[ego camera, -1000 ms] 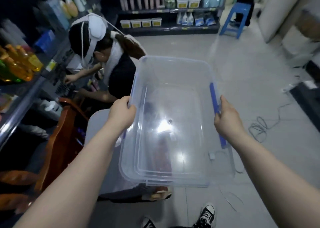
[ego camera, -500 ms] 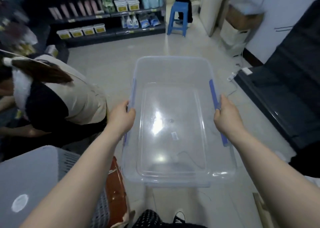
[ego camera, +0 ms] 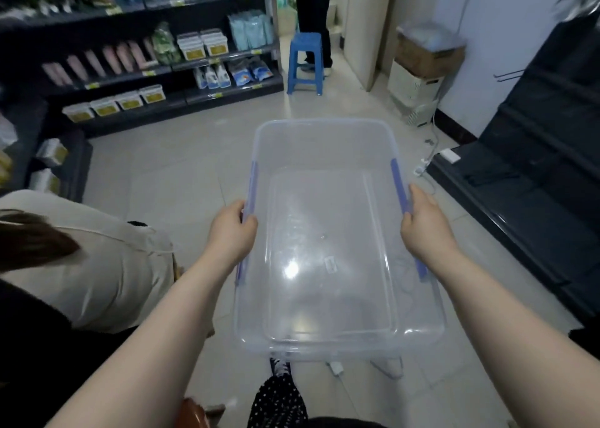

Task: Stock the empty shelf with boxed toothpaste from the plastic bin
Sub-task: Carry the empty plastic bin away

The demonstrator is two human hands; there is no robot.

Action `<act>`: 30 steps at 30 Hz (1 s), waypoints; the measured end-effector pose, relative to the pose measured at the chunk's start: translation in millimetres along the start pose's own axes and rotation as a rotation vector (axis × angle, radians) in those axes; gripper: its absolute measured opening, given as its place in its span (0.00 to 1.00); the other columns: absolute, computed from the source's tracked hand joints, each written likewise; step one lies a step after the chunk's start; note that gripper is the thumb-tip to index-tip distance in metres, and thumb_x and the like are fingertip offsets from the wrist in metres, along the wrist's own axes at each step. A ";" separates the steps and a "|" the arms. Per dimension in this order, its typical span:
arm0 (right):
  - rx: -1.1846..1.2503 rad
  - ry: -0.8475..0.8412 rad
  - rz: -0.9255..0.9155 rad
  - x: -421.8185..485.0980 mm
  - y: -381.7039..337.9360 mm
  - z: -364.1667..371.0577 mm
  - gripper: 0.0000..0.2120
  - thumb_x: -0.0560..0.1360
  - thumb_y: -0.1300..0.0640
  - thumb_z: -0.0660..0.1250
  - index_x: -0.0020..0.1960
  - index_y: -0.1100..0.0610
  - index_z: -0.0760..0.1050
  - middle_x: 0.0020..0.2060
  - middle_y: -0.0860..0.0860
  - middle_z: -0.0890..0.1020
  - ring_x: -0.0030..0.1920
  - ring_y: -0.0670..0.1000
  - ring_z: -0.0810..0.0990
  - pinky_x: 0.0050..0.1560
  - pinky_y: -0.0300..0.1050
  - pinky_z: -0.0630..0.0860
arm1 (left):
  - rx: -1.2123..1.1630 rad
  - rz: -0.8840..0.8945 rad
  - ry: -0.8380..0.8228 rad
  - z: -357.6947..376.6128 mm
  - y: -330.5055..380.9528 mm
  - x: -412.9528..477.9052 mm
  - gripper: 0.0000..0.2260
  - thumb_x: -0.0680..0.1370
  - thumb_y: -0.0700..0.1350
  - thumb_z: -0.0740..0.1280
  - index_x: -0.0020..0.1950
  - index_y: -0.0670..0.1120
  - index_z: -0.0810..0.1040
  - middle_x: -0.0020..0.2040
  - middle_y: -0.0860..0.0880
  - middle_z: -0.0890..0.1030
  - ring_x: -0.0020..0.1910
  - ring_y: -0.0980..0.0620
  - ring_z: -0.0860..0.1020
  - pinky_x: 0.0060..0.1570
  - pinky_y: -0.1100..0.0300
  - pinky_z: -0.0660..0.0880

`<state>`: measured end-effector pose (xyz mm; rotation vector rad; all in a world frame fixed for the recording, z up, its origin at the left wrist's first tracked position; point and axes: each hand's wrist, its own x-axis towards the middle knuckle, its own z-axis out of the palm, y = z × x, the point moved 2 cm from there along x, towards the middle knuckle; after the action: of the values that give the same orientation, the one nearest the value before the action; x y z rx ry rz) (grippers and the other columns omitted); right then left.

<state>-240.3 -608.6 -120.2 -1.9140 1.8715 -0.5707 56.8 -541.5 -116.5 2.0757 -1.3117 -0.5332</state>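
Holding the bin [ego camera: 324,239] out in front and clear of the floor, the left hand [ego camera: 232,229] grips its left long rim and the right hand [ego camera: 425,226] its right long rim; each hand sits about midway along its side, on a blue clip [ego camera: 398,184]; the thumbs lie over the rim, and the fingers seem curled beneath it, clamped on the plastic, though they are mostly hidden.

The bin's long axis runs straight away from the person, roughly level; it hangs between the two hands, so neither is nearer.

No toothpaste shows through its clear walls or bottom; it looks bare; the boxes are not to be found anywhere in view.

The dark shelf [ego camera: 535,184] stands to the right of the bin, nearest the right hand; the boards that show look bare, but the frame cuts them off and they are too dark to read.

My judgement is that the coming move turns on swinging the bin toward that side, or setting it down.

A cable [ego camera: 430,164] lies on the floor between bin and shelf; a crouching person [ego camera: 107,265] is close on the left; both could snag a turn.

A stool [ego camera: 305,60] stands well ahead.
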 end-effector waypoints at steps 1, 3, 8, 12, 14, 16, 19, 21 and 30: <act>0.003 0.008 0.014 17.2 -8.2 3.6 0.27 0.77 0.67 0.55 0.75 0.61 0.56 0.69 0.61 0.66 0.67 0.60 0.67 0.63 0.47 0.66 | -0.002 0.005 -0.006 -1.3 1.0 24.1 0.09 0.76 0.38 0.61 0.37 0.44 0.68 0.30 0.49 0.69 0.32 0.47 0.67 0.30 0.56 0.61; 0.012 0.017 0.037 50.0 -24.7 12.0 0.27 0.77 0.67 0.55 0.75 0.60 0.56 0.70 0.60 0.66 0.67 0.59 0.67 0.64 0.47 0.65 | 0.001 0.015 -0.010 -6.2 2.7 69.3 0.07 0.76 0.38 0.61 0.37 0.41 0.69 0.30 0.48 0.69 0.34 0.45 0.68 0.32 0.55 0.59; 0.051 0.056 0.074 118.8 -54.5 31.4 0.27 0.77 0.68 0.54 0.76 0.60 0.55 0.72 0.59 0.64 0.70 0.58 0.64 0.68 0.45 0.61 | 0.009 0.042 -0.038 -9.6 11.0 166.3 0.04 0.77 0.39 0.61 0.44 0.45 0.73 0.36 0.49 0.72 0.43 0.40 0.73 0.37 0.56 0.61; 0.043 0.073 0.126 158.5 -58.3 29.9 0.27 0.78 0.67 0.54 0.76 0.59 0.55 0.72 0.59 0.64 0.69 0.58 0.65 0.66 0.46 0.63 | -0.042 0.027 -0.060 5.1 22.2 219.6 0.18 0.77 0.41 0.61 0.67 0.45 0.69 0.46 0.45 0.76 0.49 0.42 0.76 0.46 0.56 0.69; 0.036 0.085 0.150 179.0 -56.1 27.1 0.27 0.78 0.67 0.54 0.76 0.59 0.55 0.71 0.59 0.64 0.69 0.59 0.66 0.66 0.47 0.64 | -0.066 0.029 -0.083 19.1 28.3 246.1 0.18 0.77 0.41 0.62 0.67 0.45 0.70 0.44 0.46 0.76 0.45 0.44 0.75 0.44 0.58 0.67; 0.038 0.090 0.167 200.6 -53.8 24.6 0.27 0.78 0.67 0.54 0.76 0.59 0.55 0.71 0.59 0.64 0.68 0.59 0.66 0.65 0.47 0.64 | -0.086 0.038 -0.103 32.4 36.8 271.2 0.18 0.77 0.41 0.62 0.66 0.45 0.70 0.42 0.49 0.76 0.43 0.45 0.75 0.44 0.58 0.68; 0.041 0.101 0.202 239.4 -45.6 22.8 0.26 0.78 0.67 0.54 0.76 0.59 0.56 0.70 0.60 0.64 0.68 0.59 0.66 0.64 0.47 0.64 | -0.101 0.051 -0.123 52.6 53.6 312.4 0.18 0.76 0.41 0.62 0.66 0.46 0.71 0.42 0.49 0.76 0.45 0.44 0.76 0.47 0.56 0.71; 0.052 0.112 0.215 273.0 -36.8 22.5 0.27 0.77 0.68 0.53 0.75 0.59 0.56 0.70 0.59 0.65 0.69 0.58 0.65 0.66 0.47 0.64 | -0.104 0.070 -0.131 69.0 70.0 346.2 0.18 0.76 0.41 0.62 0.67 0.46 0.71 0.43 0.48 0.77 0.48 0.42 0.77 0.50 0.54 0.73; 0.090 0.155 0.243 433.2 -5.3 -8.2 0.25 0.79 0.67 0.52 0.75 0.58 0.57 0.68 0.59 0.66 0.64 0.59 0.70 0.56 0.41 0.64 | -0.111 0.140 -0.125 138.2 165.6 494.9 0.16 0.76 0.40 0.63 0.64 0.47 0.73 0.38 0.50 0.75 0.41 0.46 0.75 0.41 0.60 0.66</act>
<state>-232.0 -1041.5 -105.8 -1.5957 2.0983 -0.7278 72.6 -1081.1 -108.3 1.8703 -1.4524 -0.6676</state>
